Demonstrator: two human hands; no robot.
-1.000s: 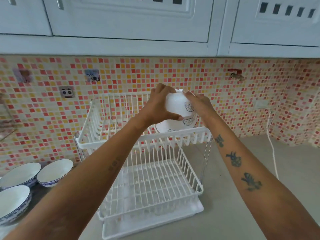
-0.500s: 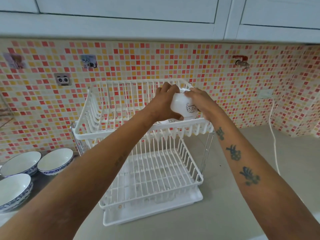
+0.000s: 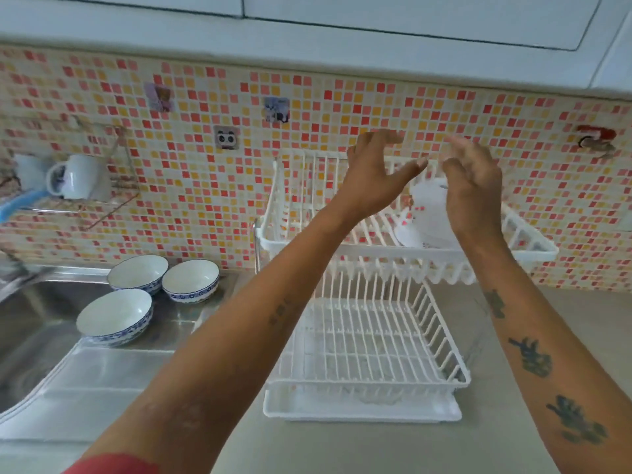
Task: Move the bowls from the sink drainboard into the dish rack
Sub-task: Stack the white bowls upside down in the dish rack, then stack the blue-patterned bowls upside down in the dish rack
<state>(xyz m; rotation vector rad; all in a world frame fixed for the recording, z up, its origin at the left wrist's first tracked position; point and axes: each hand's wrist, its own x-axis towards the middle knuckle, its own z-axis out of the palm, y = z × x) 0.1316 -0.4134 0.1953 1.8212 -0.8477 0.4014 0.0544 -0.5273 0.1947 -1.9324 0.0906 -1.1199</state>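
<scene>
A white two-tier dish rack (image 3: 369, 258) stands on the counter against the tiled wall. A white bowl (image 3: 427, 217) rests upside down in its upper tier, partly hidden by my right hand. My left hand (image 3: 372, 172) and my right hand (image 3: 475, 189) hover over the upper tier, fingers spread, holding nothing. Three white bowls with blue-patterned rims sit upright on the steel drainboard (image 3: 191, 323) at the left: one at the back left (image 3: 138, 273), one at the back right (image 3: 191, 280) and one in front (image 3: 114, 321).
The steel sink basin (image 3: 30, 336) lies at the far left. A wire wall shelf holds a white mug (image 3: 77, 177). The rack's lower tier (image 3: 362, 347) holds nothing. A red wall tap (image 3: 596, 142) sticks out at the right above grey counter (image 3: 513, 405).
Both hands have let go of the white bowl, which now rests in the upper tier. The fingers have opened and lifted. The view has swung left, showing the sink and three bowls.
</scene>
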